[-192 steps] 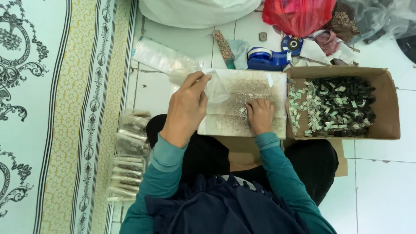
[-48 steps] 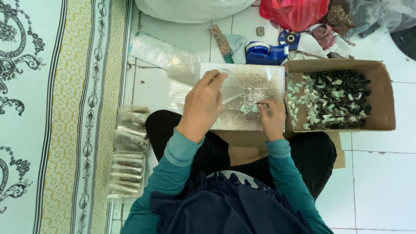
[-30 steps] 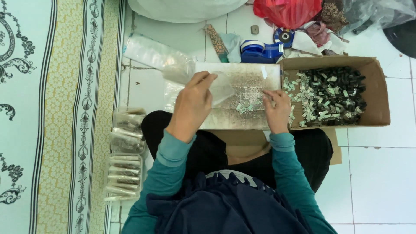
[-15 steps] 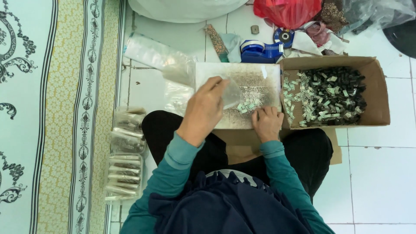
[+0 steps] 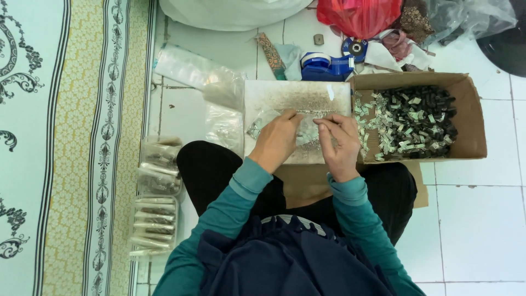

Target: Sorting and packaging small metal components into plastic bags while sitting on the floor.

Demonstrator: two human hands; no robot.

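A small clear plastic bag point(image 5: 307, 130) with little pieces inside lies between my hands, over a scuffed metal tray point(image 5: 296, 96) on my lap. My left hand point(image 5: 276, 140) pinches the bag's left side with fingers closed on it. My right hand point(image 5: 339, 143) pinches the bag's top right edge between thumb and forefinger. Just right of my right hand stands an open cardboard box point(image 5: 471, 115) holding several small black and silver parts point(image 5: 408, 123).
Filled clear bags point(image 5: 156, 197) lie in a row on the floor at my left, by a patterned rug point(image 5: 66, 137). Loose empty plastic bags point(image 5: 213, 93) lie beside the tray. Beyond it are a blue tape dispenser point(image 5: 323, 64), a red plastic bag point(image 5: 359, 16) and a white sack point(image 5: 230, 8).
My left hand has come down off the tray's upper part and closed on the small bag. My right hand rose from the tray surface and pinched the bag's other edge.
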